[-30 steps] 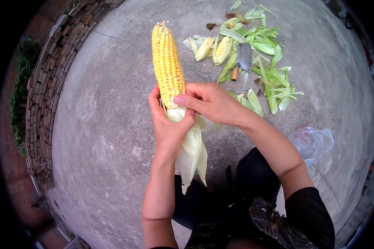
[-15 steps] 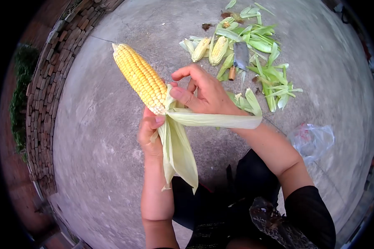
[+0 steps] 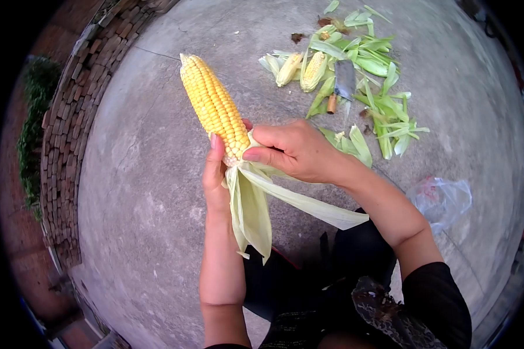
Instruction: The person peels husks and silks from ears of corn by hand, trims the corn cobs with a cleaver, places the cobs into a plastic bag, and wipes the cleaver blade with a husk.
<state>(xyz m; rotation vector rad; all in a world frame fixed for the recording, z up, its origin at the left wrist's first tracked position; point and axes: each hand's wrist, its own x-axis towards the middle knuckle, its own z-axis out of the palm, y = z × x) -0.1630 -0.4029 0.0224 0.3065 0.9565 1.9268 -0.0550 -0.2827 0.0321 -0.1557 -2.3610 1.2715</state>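
Observation:
A yellow ear of corn (image 3: 212,104) points up and to the left, its kernels bare. Pale husk leaves (image 3: 249,209) hang from its base, one long strip trailing to the right. My left hand (image 3: 216,171) is wrapped round the lower end of the ear, thumb along its side; some of its fingers are hidden behind the corn. At the right of the base, my right hand (image 3: 297,150) pinches a piece of husk between thumb and forefinger.
On the concrete ground (image 3: 145,221), two partly husked ears (image 3: 313,71) lie among green husks (image 3: 393,116). A cleaver (image 3: 344,80) with a wooden handle rests there. A clear plastic bag (image 3: 441,200) lies at right, and stacked bricks (image 3: 70,139) line the left.
My right hand has closed from spread fingers into a pinch on the husk by the base. The ear has shifted slightly right and turned more upright; the long husk strip has dropped lower.

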